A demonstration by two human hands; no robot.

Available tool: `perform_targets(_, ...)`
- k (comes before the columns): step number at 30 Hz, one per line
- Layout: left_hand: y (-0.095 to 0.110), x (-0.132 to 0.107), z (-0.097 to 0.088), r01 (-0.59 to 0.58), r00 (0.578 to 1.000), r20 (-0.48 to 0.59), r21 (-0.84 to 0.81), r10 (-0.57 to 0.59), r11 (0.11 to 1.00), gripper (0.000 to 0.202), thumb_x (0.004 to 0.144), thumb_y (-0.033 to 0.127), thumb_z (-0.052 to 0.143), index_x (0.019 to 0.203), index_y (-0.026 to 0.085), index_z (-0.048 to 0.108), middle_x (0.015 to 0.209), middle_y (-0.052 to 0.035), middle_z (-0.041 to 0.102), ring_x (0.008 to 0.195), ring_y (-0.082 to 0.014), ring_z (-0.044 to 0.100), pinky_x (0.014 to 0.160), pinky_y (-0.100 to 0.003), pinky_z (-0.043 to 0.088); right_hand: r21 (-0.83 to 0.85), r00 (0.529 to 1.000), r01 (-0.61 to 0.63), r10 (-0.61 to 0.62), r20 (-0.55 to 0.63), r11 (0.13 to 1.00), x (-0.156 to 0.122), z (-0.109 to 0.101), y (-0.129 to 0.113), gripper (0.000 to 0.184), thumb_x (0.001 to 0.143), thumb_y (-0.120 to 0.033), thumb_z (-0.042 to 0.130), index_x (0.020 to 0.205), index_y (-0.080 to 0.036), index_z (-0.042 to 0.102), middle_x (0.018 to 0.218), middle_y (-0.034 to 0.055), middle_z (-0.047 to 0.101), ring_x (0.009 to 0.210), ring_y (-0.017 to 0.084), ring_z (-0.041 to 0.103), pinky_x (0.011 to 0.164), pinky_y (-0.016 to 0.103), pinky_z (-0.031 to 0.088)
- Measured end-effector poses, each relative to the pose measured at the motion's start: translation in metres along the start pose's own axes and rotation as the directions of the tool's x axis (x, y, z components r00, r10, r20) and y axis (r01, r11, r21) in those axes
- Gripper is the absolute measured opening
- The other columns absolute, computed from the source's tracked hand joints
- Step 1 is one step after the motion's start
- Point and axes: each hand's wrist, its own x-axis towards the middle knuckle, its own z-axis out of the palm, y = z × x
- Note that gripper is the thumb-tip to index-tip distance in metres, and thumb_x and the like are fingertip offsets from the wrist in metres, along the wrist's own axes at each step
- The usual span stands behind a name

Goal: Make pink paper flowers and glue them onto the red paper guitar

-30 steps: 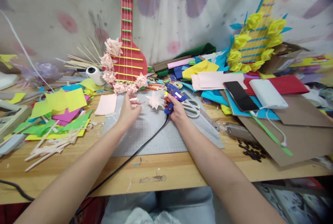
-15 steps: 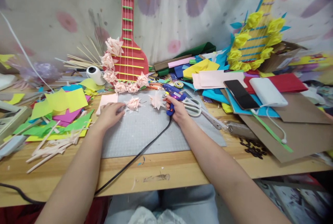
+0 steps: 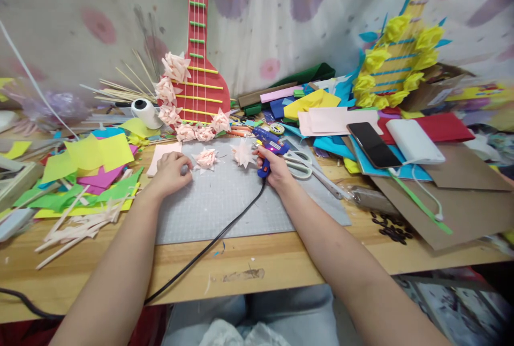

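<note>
My right hand (image 3: 276, 166) grips a blue hot glue gun (image 3: 270, 142) over the grey cutting mat (image 3: 225, 212). A black cord runs from its handle to the lower left. Close to the gun's nozzle lies a pale pink paper flower (image 3: 243, 153). Another pink paper flower (image 3: 206, 158), fuller in shape, rests between my hands. My left hand (image 3: 172, 172) is over the mat's left side, fingers curled with thumb and forefinger near each other. What they may hold is hidden. Behind, a red paper guitar (image 3: 203, 89) stands upright with pink flowers along its edge.
Scissors (image 3: 299, 165) lie right of the glue gun. Coloured paper scraps (image 3: 92, 156) fill the left side. On the right are a phone (image 3: 373, 145), a white power bank (image 3: 415, 141) and cardboard (image 3: 450, 209). A yellow paper guitar (image 3: 393, 67) stands behind.
My left hand has drawn slightly left, away from the fuller pink flower, and its fingers have curled in. My right hand keeps the glue gun in nearly the same place.
</note>
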Motion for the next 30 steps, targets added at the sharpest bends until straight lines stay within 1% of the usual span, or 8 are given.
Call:
perform_targets(4,-0.004,0.002,0.0,0.015,1.0,0.004,-0.019,-0.015,1.0,0.018,0.069,0.03,0.051,0.08,0.022,0.062,0.102,-0.0079,0.052,0.106,-0.0289,0.044,0.093,-0.045,0.035,0.005,1.0,0.012,-0.012,0.006,1.0,0.0,0.0,0.001,0.023,0.059,-0.038,0.073,0.065,-0.018,0.064,0.06,-0.002,0.061,0.044,0.005,0.045,0.039,0.019,0.031)
perform_targets(9,-0.011,0.004,0.002,-0.037,0.999,-0.026,-0.061,0.036,0.997,0.027,0.077,0.036,0.047,0.097,0.025,0.063,0.104,-0.0067,0.055,0.107,-0.0268,0.044,0.095,-0.044,0.032,0.019,1.0,-0.012,0.012,0.01,1.0,-0.002,0.0,0.0,0.026,0.057,-0.039,0.075,0.064,-0.016,0.065,0.056,-0.0028,0.058,0.043,0.004,0.044,0.037,0.018,0.03)
perform_targets(15,-0.013,0.006,0.006,-0.069,0.997,-0.02,-0.046,0.068,0.997,0.02,0.078,0.035,0.047,0.084,0.022,0.06,0.101,-0.0072,0.055,0.104,-0.0257,0.045,0.093,-0.042,0.034,0.02,1.0,-0.01,0.01,-0.021,1.0,-0.002,0.0,-0.001,0.025,0.057,-0.037,0.076,0.064,-0.016,0.065,0.061,-0.0022,0.061,0.044,0.004,0.045,0.037,0.018,0.031)
perform_targets(18,-0.015,0.008,0.008,-0.06,0.998,-0.017,-0.033,0.059,0.998,0.02,0.082,0.032,0.041,0.083,0.02,0.057,0.096,-0.0082,0.056,0.099,-0.0248,0.047,0.091,-0.041,0.036,0.021,0.999,-0.015,0.015,-0.031,1.0,-0.001,0.0,-0.001,0.024,0.058,-0.037,0.076,0.064,-0.016,0.065,0.06,-0.0022,0.061,0.043,0.003,0.044,0.037,0.017,0.032)
perform_targets(21,-0.018,0.007,0.007,-0.036,0.998,-0.048,-0.045,0.034,0.998,0.022,0.083,0.032,0.038,0.085,0.019,0.055,0.093,-0.009,0.057,0.097,-0.025,0.048,0.089,-0.041,0.037,0.04,0.999,-0.03,0.032,-0.042,0.999,-0.001,0.0,-0.001,0.026,0.057,-0.037,0.077,0.063,-0.015,0.064,0.06,-0.0027,0.06,0.043,0.003,0.044,0.037,0.017,0.032)
perform_targets(23,-0.019,0.005,0.007,-0.051,0.997,-0.07,-0.073,0.046,0.996,0.024,0.083,0.034,0.039,0.088,0.019,0.057,0.096,-0.009,0.058,0.099,-0.0251,0.048,0.091,-0.041,0.036,0.049,0.998,-0.036,0.039,-0.049,0.998,0.0,0.0,-0.001,0.027,0.056,-0.037,0.078,0.063,-0.015,0.064,0.062,-0.0025,0.061,0.043,0.003,0.045,0.037,0.016,0.034)
perform_targets(27,-0.018,0.002,0.008,-0.129,0.989,-0.08,-0.095,0.122,0.987,0.029,0.078,0.036,0.047,0.1,0.023,0.061,0.112,-0.0074,0.055,0.109,-0.0261,0.045,0.096,-0.043,0.033,0.054,0.997,-0.044,0.047,-0.056,0.998,0.001,0.0,0.0,0.029,0.054,-0.037,0.079,0.064,-0.015,0.063,0.063,-0.0026,0.062,0.043,0.003,0.045,0.037,0.016,0.035)
perform_targets(30,-0.013,0.002,0.009,-0.163,0.985,-0.061,-0.074,0.158,0.984,0.025,0.075,0.031,0.049,0.094,0.023,0.062,0.111,-0.006,0.055,0.108,-0.0256,0.045,0.096,-0.043,0.033,0.039,0.998,-0.049,0.051,-0.048,0.998,0.001,0.0,0.001,0.03,0.055,-0.039,0.079,0.065,-0.016,0.062,0.062,-0.0031,0.061,0.043,0.003,0.044,0.036,0.016,0.034)
